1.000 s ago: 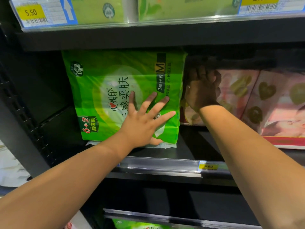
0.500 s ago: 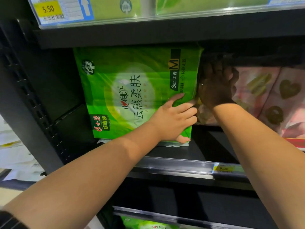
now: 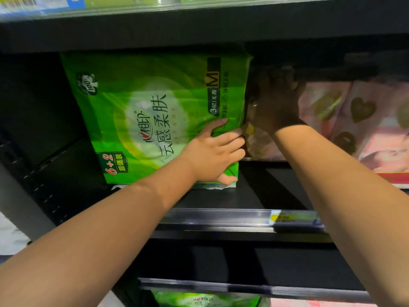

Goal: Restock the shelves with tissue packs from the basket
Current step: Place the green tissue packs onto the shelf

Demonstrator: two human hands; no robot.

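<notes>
On the middle shelf point(image 3: 261, 196), toward its left end, a green tissue pack point(image 3: 155, 111) stood on its bottom edge with its printed face turned to the front. It was set back from the shelf's front edge and its clear price rail point(image 3: 210, 216). The pack's top reached close under the upper shelf point(image 3: 199, 32). The left hand point(image 3: 212, 156) held the pack at its lower right corner. Its thumb lay along the bottom edge, the forefinger stretched across the printed face, and the other fingers curled round the right side, so the grip was closed on the pack. The right hand point(image 3: 276, 103) was pushed deeper into the shelf, just beside the pack's right side, with its back toward the camera and its fingers pointing up. It sat in deep shadow between the green pack and the pink packs point(image 3: 367, 120), which filled the right part of the same shelf. Whether its fingers held anything or simply pressed flat I could not tell. The pink packs, printed with hearts, stood side by side. A yellow price tag point(image 3: 285, 217) sat in the rail near the right forearm, its figures blurred. Below, behind the front edge of the lower shelf point(image 3: 243, 284), the top of another green pack point(image 3: 205, 299) showed
</notes>
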